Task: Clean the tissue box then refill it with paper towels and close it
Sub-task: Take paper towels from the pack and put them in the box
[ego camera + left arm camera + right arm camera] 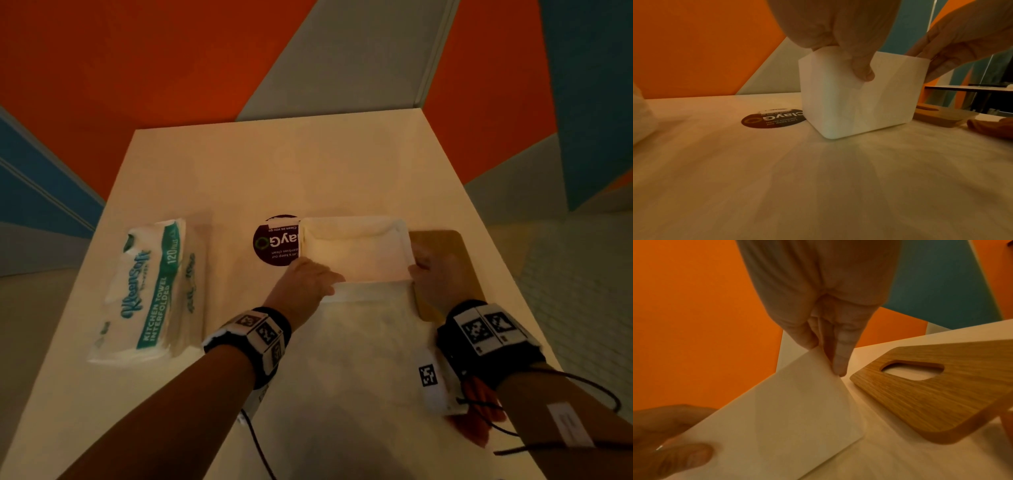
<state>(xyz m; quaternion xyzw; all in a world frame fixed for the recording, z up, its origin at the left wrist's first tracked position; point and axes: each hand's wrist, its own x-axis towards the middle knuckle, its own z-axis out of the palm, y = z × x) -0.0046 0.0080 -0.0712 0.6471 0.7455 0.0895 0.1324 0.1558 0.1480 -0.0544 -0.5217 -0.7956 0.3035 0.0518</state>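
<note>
— Both of our hands grip the tissue box (356, 250) from above in the head view: the left hand (305, 281) pinches its near left corner and the right hand (428, 277) pinches its near right corner. What lies around that hold?

— Left of our left hand, well apart, lies the pack of paper towels (154, 291) on the white table (308, 171). Just beyond the left hand a dark round sticker (274, 243) is partly covered by the box. Beside the right hand lies the wooden lid (445, 270).

— And the left wrist view?

— Our thumb (863, 69) presses the box's (855, 100) near wall while the other fingers curl over the rim, so the hand is clamped on it. The box stands upright on the table, touching the sticker's (772, 121) edge. Our right hand (966, 42) holds the far corner.

— The right wrist view?

— Our right fingers (840, 353) pinch the box's (787, 410) top corner. The lid (937, 392), with its oval slot, lies just beside that grip. Our left thumb (670, 454) rests on the wall at the lower left.
</note>
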